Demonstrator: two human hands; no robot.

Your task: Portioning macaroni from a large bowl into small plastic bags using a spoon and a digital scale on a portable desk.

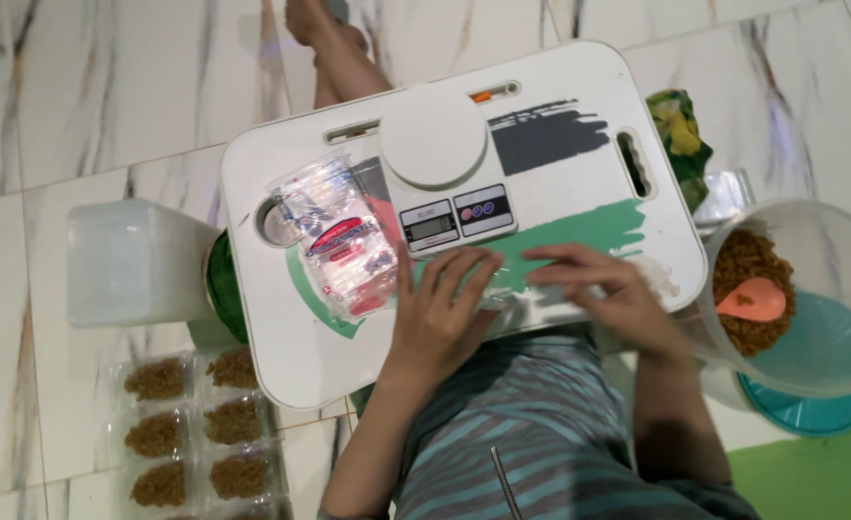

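both hands, left hand [442, 310] and right hand [606, 287], press flat with fingers spread on a clear bag [517, 300] at the desk's [290, 356] near edge, just below the scale [442, 173]; bare desk lies left.

A scale [442, 173] sits on the table [300, 356], bag stack [343, 246] to its left, tub [801, 299] right of the table.

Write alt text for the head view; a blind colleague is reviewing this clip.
Both hands, left and right, press flat on a clear bag on a white lap tray. A kitchen scale and a stack of bags sit on it; a tub of brown snack stands at right.
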